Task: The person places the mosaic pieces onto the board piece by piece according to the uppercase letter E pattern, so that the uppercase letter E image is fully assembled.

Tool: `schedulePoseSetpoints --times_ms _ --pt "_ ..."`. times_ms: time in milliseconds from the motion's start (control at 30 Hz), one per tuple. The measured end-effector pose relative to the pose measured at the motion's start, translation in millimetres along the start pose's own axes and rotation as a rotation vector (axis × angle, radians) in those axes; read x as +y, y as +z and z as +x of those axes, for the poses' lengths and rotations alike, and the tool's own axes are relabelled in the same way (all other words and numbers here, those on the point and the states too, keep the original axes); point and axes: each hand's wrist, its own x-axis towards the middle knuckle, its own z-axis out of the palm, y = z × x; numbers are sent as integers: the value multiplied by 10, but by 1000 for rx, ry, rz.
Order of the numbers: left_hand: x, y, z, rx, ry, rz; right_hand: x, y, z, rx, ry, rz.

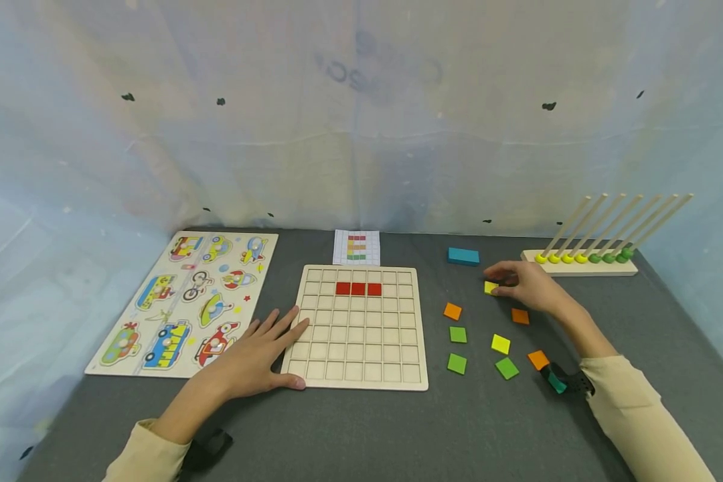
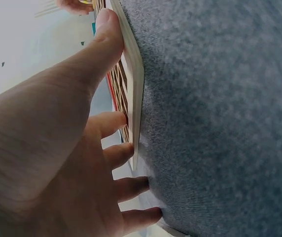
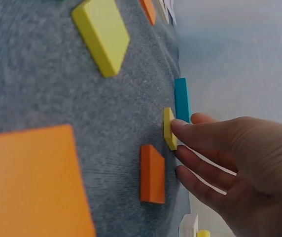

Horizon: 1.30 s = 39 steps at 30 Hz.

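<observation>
My left hand [image 1: 253, 355], fingers spread, rests along the left edge of a wooden grid board [image 1: 361, 389], its thumb at the near corner. In the left wrist view the thumb [image 2: 107, 42] lies against the board's rim [image 2: 137, 84]. Three red tiles [image 1: 358, 289] sit side by side in an upper row of the grid. Over at the right, my right hand [image 1: 527, 286] is at a yellow tile [image 1: 489, 288] lying on the table. Its thumb touches the yellow tile [image 3: 168, 129] in the right wrist view, while the other fingers curve loosely, apart from it.
Orange tiles [image 1: 452, 311], green tiles [image 1: 456, 363] and another yellow tile [image 1: 501, 344] lie right of the board. Behind them are a blue block [image 1: 463, 256] and a pegged bead stand [image 1: 578, 269]. A patterned card [image 1: 357, 258] lies behind the board; a vehicle puzzle [image 1: 181, 301] lies left.
</observation>
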Motion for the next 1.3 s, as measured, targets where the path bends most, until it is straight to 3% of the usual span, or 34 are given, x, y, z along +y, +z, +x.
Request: schedulePoseSetpoints --times_ms 567,1300 --pt "-1 -5 3 -5 -1 -11 -82 -19 30 41 -76 -49" --pt "-3 5 -7 7 3 5 -455 146 341 13 -147 23"
